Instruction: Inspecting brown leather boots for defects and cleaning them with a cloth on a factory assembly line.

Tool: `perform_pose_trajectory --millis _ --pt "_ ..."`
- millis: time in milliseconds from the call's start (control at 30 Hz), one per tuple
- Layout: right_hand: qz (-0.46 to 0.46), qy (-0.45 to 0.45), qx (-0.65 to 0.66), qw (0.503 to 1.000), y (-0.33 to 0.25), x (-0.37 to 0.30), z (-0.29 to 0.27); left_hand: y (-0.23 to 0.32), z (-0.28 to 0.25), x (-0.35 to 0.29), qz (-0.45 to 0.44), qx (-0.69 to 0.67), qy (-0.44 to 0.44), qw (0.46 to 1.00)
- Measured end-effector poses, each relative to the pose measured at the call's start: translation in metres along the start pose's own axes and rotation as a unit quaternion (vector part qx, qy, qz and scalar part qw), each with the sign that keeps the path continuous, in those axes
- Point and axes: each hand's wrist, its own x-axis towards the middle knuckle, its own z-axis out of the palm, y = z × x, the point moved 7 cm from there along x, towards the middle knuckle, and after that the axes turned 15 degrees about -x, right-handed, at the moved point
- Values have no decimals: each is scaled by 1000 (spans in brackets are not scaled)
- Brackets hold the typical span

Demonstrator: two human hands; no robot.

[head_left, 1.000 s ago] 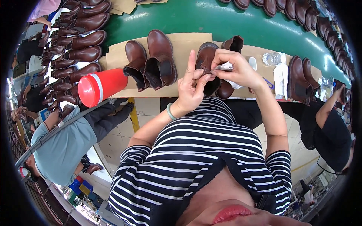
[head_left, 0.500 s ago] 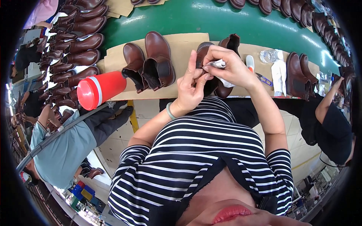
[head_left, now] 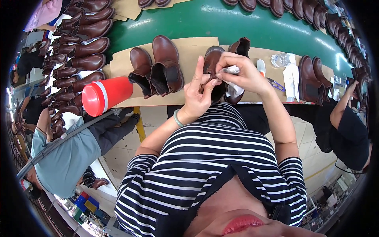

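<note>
While the brown boot (head_left: 213, 58) lies just beyond my hands, its long axis running away from me, my left hand (head_left: 198, 91), index finger raised, meets it from the left, grip unclear; my right hand (head_left: 245, 75), equally near, pinches from the right, holding a white wad (head_left: 232, 70).

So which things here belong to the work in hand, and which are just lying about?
In use:
Brown boot at the left hand
White wad in the right hand's grip

Apparently just lying about:
Red container
Clear bottle
White cloth by the bottle
</note>
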Motion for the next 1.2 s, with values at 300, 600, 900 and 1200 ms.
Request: perform_pose_trajectory --millis 300,600,900,1200 --pt "-38 -19 -128 991 -9 -15 -18 -6 -3 16 -5 66 28 997" --pt "235 148 216 936 50 -137 -93 19 -72 43 22 -88 181 979" --pt "337 191 352 852 119 -219 5 -56 -52 -73 -305 166 -56 936" --pt "433 154 464 757 141 -235 90 -133 -56 -133 -544 -242 154 789"
